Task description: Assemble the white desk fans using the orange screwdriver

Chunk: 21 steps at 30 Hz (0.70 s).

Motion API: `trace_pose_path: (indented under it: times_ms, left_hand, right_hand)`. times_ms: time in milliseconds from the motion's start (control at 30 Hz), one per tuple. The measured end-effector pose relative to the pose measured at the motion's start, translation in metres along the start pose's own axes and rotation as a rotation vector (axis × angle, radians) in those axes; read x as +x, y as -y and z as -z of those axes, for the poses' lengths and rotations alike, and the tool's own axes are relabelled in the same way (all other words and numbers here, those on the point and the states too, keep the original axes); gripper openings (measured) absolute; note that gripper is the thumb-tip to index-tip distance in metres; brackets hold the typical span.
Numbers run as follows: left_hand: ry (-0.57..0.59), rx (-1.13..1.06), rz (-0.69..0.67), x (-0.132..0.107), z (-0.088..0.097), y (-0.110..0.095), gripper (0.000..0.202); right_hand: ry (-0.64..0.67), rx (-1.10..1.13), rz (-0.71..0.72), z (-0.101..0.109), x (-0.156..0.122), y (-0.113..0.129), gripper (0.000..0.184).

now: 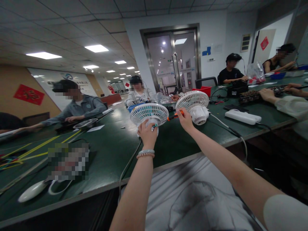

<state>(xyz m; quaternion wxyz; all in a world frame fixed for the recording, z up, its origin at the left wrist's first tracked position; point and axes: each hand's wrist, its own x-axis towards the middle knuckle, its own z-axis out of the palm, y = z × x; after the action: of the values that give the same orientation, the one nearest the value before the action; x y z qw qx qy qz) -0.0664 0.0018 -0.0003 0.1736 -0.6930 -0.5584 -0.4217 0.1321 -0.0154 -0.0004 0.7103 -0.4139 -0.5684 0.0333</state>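
Two small white electric fans lie on the green table in front of me. My left hand (147, 131) is closed round the back of the left fan (149, 110), and a small teal piece shows by its thumb. In my right hand (184, 119) is a screwdriver (173, 116) with an orange and black handle, pointing left toward that fan's rim. Whether its tip touches the fan I cannot tell. Just behind my right hand rests the right fan (194, 106), tilted, with its motor housing toward me and its cable running off to the right.
A white power strip (243, 116) lies right on the green table (110, 150). At left are a mirror-like object with a white handle (32, 192) and yellow cords (39, 149). A red bin (204, 90) stands behind the fans. Several people sit around the table.
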Motion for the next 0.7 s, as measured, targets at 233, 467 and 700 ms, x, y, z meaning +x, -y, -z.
trace_pose_path:
  times_ms: [233, 467, 700]
  left_hand:
    - [0.010, 0.004, 0.007, 0.0004, -0.0004, 0.0002, 0.016]
    - [-0.012, 0.003, -0.007, 0.0015, -0.0023, 0.0025, 0.015]
    - [0.008, 0.012, -0.003, 0.0011, 0.0014, -0.0015, 0.018]
  right_hand:
    - [0.022, 0.026, -0.021, 0.0005, 0.0001, -0.0023, 0.025]
    - [0.017, 0.003, -0.046, -0.0017, 0.0020, -0.0054, 0.020]
    - [0.049, 0.077, -0.094, 0.0022, 0.0034, -0.0037, 0.028]
